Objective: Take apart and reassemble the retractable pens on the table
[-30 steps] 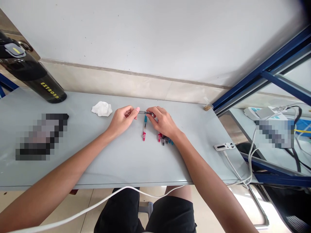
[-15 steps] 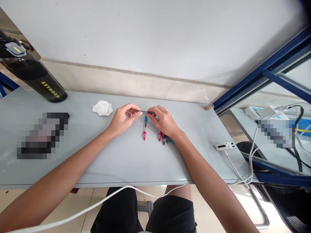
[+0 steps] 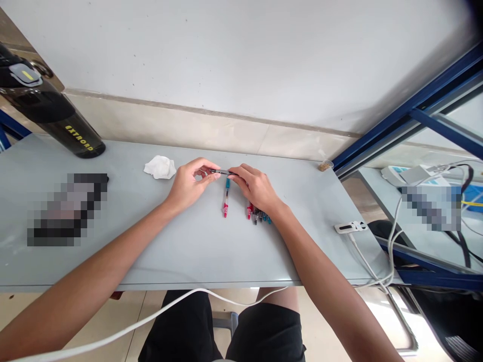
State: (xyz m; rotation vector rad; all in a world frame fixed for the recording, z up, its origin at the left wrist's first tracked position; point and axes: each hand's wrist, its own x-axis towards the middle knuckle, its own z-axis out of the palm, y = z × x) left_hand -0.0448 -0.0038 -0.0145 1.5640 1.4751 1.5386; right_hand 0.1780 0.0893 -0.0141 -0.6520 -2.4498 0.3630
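Between my two hands a slim dark pen (image 3: 222,172) is held level above the table, its clear middle section showing. My left hand (image 3: 190,182) pinches the left end between thumb and fingers. At the other end, my right hand (image 3: 254,186) is closed on it, its fingers hiding that tip. Just below lies a clear pen with a teal end and a red end (image 3: 226,198), pointing toward me. Under my right wrist, several more pens (image 3: 258,215) with red, black and teal ends lie side by side, partly covered by the hand.
Crumpled white tissue (image 3: 160,167) lies left of my hands, beyond a blurred dark device (image 3: 68,210). A black bottle (image 3: 56,110) stands at the back left. On the right are a small clear cup (image 3: 325,165), a white cabled device (image 3: 350,228) and a blue frame (image 3: 400,113).
The thin rod seen between my hands earlier now shows as a thicker clear barrel; the pen's parts have come together. Both hands stay nearly in place.
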